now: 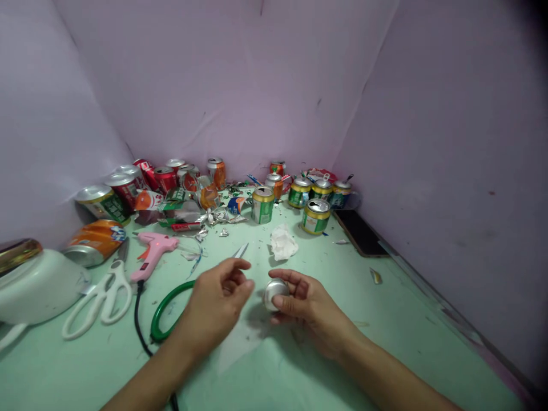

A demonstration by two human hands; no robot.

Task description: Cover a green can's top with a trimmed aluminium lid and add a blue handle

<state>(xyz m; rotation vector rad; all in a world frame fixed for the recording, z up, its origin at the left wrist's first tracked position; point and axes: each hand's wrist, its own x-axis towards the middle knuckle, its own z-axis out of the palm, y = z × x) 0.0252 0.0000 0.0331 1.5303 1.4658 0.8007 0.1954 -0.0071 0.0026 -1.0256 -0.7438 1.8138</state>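
Note:
My right hand (303, 302) holds a small round silver can end (274, 294) between thumb and fingers, its shiny flat face turned partly toward me. Just to the left hovers my left hand (222, 291), fingers bent and apart from the thumb, with nothing visible in it. Beneath that hand lie green-handled scissors (157, 319), mostly covered, with the blade tips poking out beyond the fingers. A crumpled white tissue (283, 242) rests on the table past both hands.
A pink glue gun (156, 251) with a black cord, white scissors (100, 297) and a white pot (47, 291) are at left. Whole cans (122, 191), cut cans (315, 217) and metal scraps (214, 216) line the back. A dark phone (362, 234) lies at right.

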